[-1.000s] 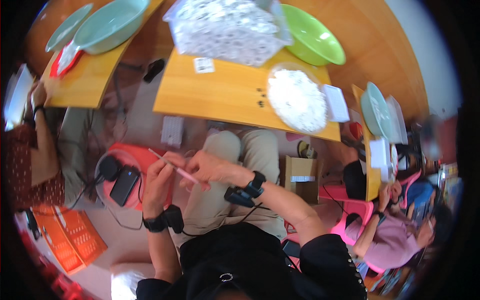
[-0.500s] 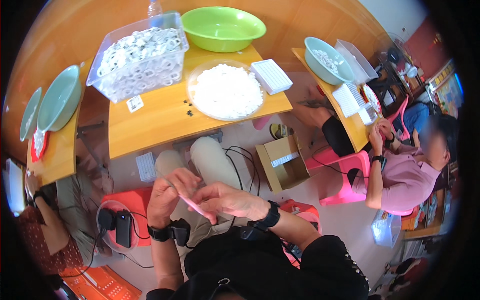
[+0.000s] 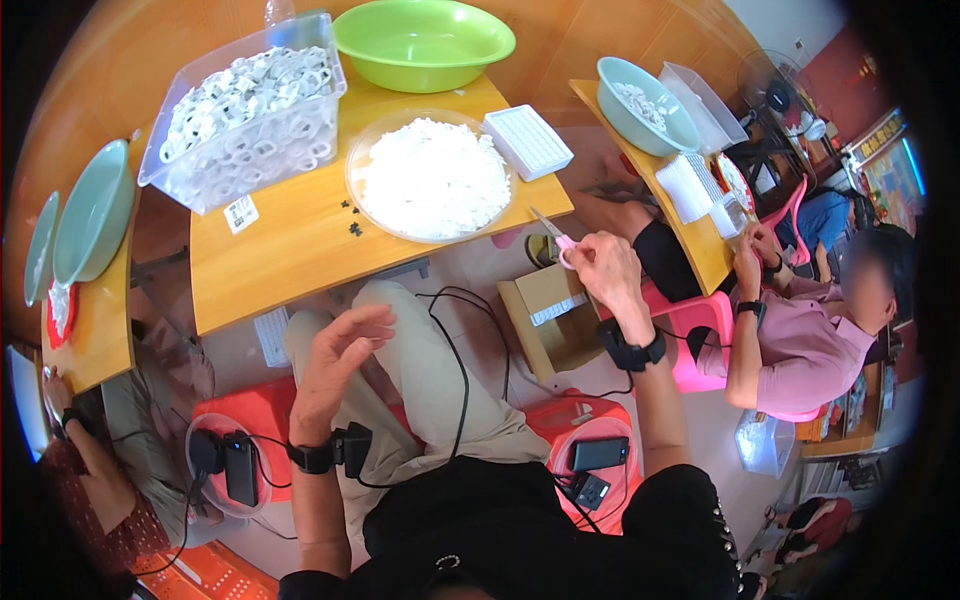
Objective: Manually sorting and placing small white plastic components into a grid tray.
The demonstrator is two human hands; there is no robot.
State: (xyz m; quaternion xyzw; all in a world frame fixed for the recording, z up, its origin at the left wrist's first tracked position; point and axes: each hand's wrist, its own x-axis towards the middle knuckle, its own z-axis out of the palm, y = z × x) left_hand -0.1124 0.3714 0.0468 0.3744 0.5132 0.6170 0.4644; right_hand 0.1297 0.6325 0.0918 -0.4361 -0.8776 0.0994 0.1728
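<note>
Pink-handled scissors (image 3: 566, 243) are gripped in my right hand (image 3: 612, 272), at the table's near right corner. Their blades point away from me, toward the tabletop. My left hand (image 3: 342, 362) hovers over my lap, fingers apart and nothing in it. Ahead on the wooden table (image 3: 270, 285) is a round clear tray (image 3: 356, 190) heaped with small white pieces (image 3: 432, 178). A white gridded box (image 3: 530, 143) stands beside it. Several tiny black pieces (image 3: 355, 229) lie to the tray's left.
A clear bin (image 3: 240, 172) of white ring-shaped parts and a green basin (image 3: 425, 45) stand at the back. Below the table's right end sits an open cardboard box (image 3: 545, 345). Cables (image 3: 462, 370) cross my lap. A person in pink (image 3: 810, 350) works at the right-hand table.
My hands have come apart from above my lap. The right one has carried the scissors forward and right to the table corner; the left one has opened.
</note>
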